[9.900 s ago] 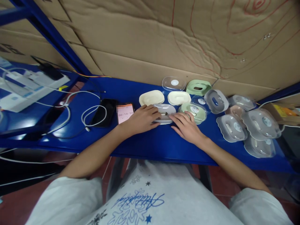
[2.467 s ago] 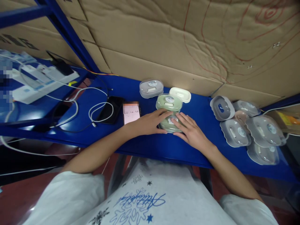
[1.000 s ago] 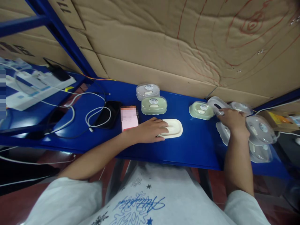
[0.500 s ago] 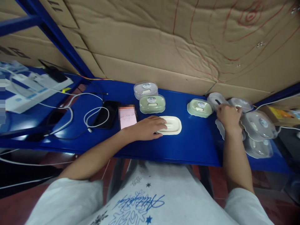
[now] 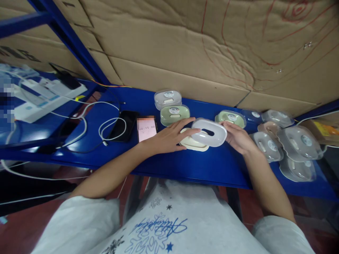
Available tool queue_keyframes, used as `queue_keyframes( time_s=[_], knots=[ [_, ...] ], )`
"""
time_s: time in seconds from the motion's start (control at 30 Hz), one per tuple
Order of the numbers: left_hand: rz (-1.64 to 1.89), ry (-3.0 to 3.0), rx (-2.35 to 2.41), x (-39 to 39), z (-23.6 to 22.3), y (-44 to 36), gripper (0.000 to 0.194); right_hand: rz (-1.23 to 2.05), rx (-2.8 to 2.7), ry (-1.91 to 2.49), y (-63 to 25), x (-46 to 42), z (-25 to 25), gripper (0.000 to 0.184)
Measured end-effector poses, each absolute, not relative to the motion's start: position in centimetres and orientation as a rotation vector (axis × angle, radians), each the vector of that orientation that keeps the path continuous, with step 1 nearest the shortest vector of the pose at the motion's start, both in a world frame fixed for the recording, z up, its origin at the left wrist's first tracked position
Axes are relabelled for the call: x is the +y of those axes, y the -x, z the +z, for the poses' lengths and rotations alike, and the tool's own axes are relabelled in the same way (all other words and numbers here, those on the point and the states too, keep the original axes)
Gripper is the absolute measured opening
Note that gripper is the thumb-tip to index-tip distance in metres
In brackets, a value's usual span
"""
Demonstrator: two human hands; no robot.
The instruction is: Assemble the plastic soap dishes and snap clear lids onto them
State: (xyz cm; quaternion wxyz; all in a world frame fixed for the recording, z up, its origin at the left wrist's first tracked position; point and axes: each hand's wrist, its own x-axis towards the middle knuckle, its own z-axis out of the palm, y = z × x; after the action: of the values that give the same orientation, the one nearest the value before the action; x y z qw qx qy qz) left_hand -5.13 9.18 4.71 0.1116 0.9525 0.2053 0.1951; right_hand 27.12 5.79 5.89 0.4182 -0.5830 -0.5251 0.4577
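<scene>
A cream soap-dish tray [image 5: 191, 144] lies on the blue shelf [image 5: 169, 165] in front of me. My left hand [image 5: 169, 135] rests on its left end, fingers stretched toward a grey slotted insert [image 5: 209, 132]. That insert hovers tilted just above the tray. My right hand [image 5: 237, 138] grips its right edge. Behind stand a closed grey box [image 5: 167, 98], a closed green box [image 5: 174, 114] and another green box [image 5: 231, 118].
A phone with a timer [image 5: 147, 128] and a dark phone [image 5: 123, 125] with white cables [image 5: 106, 128] lie to the left. Several clear lids and grey inserts [image 5: 288, 144] are heaped at the right. A cardboard wall [image 5: 198, 53] closes the back.
My right hand picked a grey insert from the right pile and carried it left, over the cream tray. My left hand lifted its fingers toward the insert.
</scene>
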Motion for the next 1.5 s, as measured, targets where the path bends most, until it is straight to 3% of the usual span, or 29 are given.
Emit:
queue_keyframes(
  time_s=[0.1,0.3,0.57,0.7,1.0,1.23,1.4,1.5],
  knots=[
    [0.527,-2.809,0.614,9.4,4.6,5.1,0.084,1.101,-1.408,1.507,-25.1,5.9,4.1,0.058],
    [0.475,-2.792,0.664,9.5,4.2,5.2,0.068,0.399,-1.842,1.394,-24.0,5.0,4.0,0.056],
    [0.420,-2.699,0.789,9.7,3.4,5.4,0.069,0.311,-2.530,1.180,-24.3,4.3,4.5,0.054],
    [0.416,-2.773,0.786,9.9,3.5,5.3,0.063,0.087,-2.581,1.200,-22.7,3.4,4.2,0.042],
    [0.328,-2.853,0.747,9.9,3.7,5.3,0.061,-0.134,-2.712,1.317,-20.8,1.7,4.8,0.050],
    [0.320,-2.883,0.729,9.9,3.9,5.4,0.058,0.119,-2.534,1.290,-23.0,2.9,6.2,0.044],
    [0.347,-2.896,0.732,9.5,4.4,5.3,0.048,-0.169,-1.719,1.869,-30.6,5.6,8.2,0.064],
    [0.354,-2.919,0.731,9.3,4.5,5.2,0.045,-0.112,-1.508,2.222,-33.7,6.9,7.4,0.078]
  ],
)
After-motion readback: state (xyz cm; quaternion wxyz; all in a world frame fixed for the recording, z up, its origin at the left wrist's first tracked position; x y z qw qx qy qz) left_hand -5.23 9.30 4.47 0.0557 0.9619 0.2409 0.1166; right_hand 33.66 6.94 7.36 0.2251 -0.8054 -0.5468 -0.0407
